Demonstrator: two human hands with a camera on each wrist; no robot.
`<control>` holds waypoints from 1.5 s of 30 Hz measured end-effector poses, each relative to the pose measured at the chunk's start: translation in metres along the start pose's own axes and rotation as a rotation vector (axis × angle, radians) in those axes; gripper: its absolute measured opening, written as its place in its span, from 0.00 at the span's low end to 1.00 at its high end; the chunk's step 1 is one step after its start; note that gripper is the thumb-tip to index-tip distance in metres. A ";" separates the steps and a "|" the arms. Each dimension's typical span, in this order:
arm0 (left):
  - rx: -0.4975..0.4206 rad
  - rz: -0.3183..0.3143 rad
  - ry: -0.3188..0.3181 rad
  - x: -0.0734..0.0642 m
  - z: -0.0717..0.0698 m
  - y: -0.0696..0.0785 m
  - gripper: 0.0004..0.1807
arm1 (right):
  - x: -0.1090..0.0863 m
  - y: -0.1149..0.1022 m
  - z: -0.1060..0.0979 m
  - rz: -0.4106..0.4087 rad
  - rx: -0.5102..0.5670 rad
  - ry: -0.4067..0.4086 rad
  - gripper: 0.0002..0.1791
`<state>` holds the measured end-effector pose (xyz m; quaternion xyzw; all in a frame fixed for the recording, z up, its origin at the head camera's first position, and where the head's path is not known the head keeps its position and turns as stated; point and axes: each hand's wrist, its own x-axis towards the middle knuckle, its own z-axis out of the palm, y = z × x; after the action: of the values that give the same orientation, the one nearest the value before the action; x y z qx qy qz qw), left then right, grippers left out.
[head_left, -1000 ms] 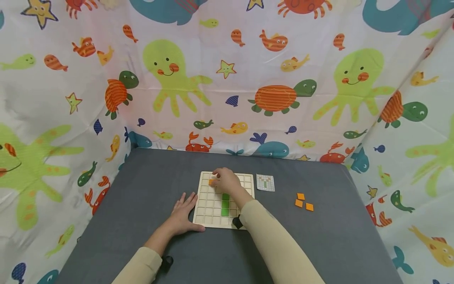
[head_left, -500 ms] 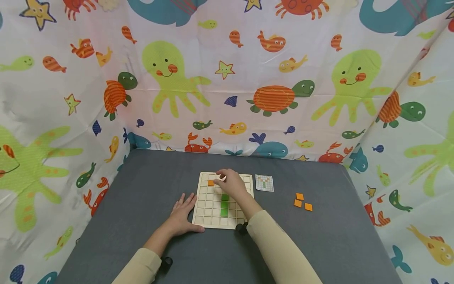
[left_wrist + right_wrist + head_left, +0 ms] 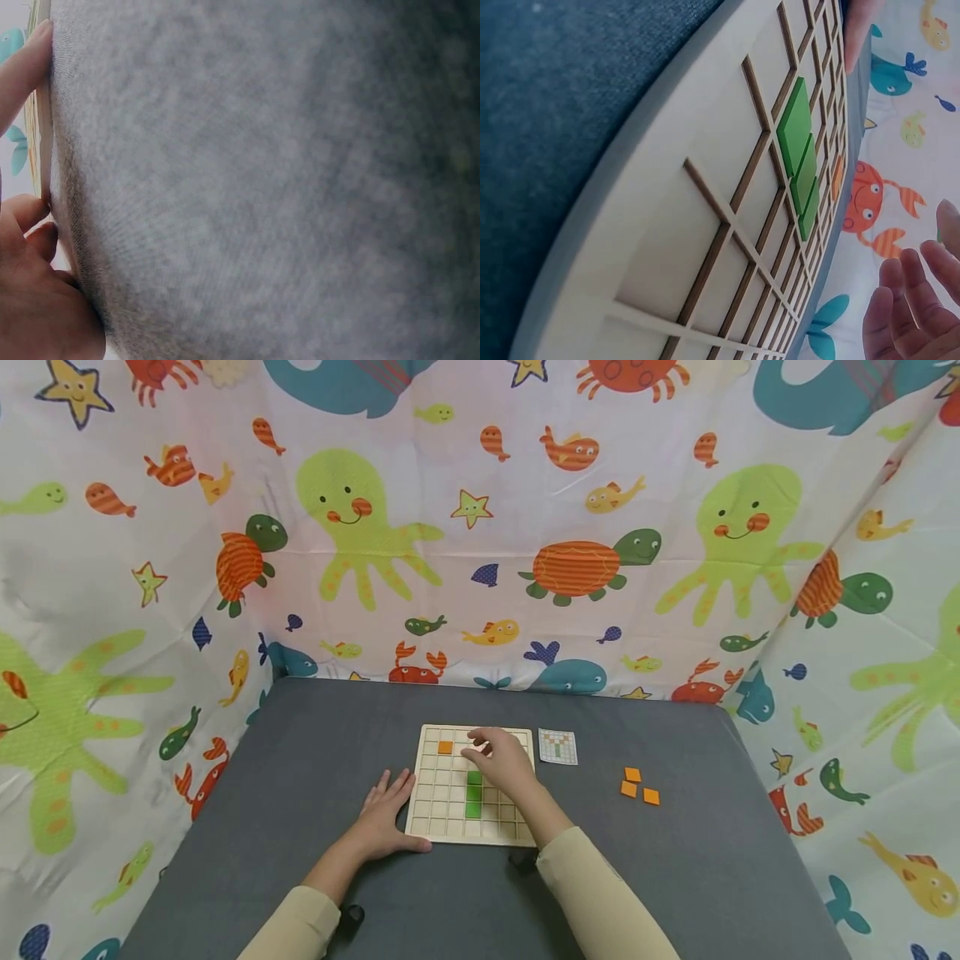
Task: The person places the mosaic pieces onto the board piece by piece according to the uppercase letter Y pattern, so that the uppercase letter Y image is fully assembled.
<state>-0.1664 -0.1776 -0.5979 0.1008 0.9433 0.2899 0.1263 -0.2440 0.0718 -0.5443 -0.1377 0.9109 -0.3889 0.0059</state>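
Observation:
A wooden grid board (image 3: 437, 810) lies on the grey tabletop. Three green square tiles (image 3: 473, 794) form a column in its middle, and one orange tile (image 3: 446, 747) sits in a cell toward its far left. My left hand (image 3: 386, 816) rests with fingers spread along the board's left edge, thumb by the near corner. Over the board's far right part is my right hand (image 3: 507, 766), fingers loosely bent with a gap between thumb and forefinger. In the right wrist view its fingers (image 3: 917, 289) hold nothing.
Just right of the board lies a small card (image 3: 558, 747) printed with a coloured grid pattern. Three loose orange tiles (image 3: 631, 788) are farther right on the grey table (image 3: 720, 860). A curtain (image 3: 487, 643) with sea animals hangs behind the table and at its sides.
My right hand has drawn back to the right and nearer me, away from the orange tile on the board, which now shows fully. The left hand has stayed at the board's edge.

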 end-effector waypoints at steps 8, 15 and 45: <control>-0.003 0.007 0.009 0.000 0.002 -0.002 0.72 | -0.013 0.004 -0.006 -0.033 -0.003 0.038 0.21; -0.019 0.017 0.014 -0.001 0.002 -0.001 0.72 | -0.025 0.007 -0.012 -0.034 0.030 0.048 0.21; -0.006 0.010 0.017 -0.001 0.000 0.000 0.71 | -0.063 0.029 -0.044 -0.016 0.030 0.192 0.19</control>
<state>-0.1650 -0.1783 -0.5979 0.1027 0.9429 0.2944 0.1173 -0.1959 0.1379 -0.5399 -0.1072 0.9002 -0.4140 -0.0825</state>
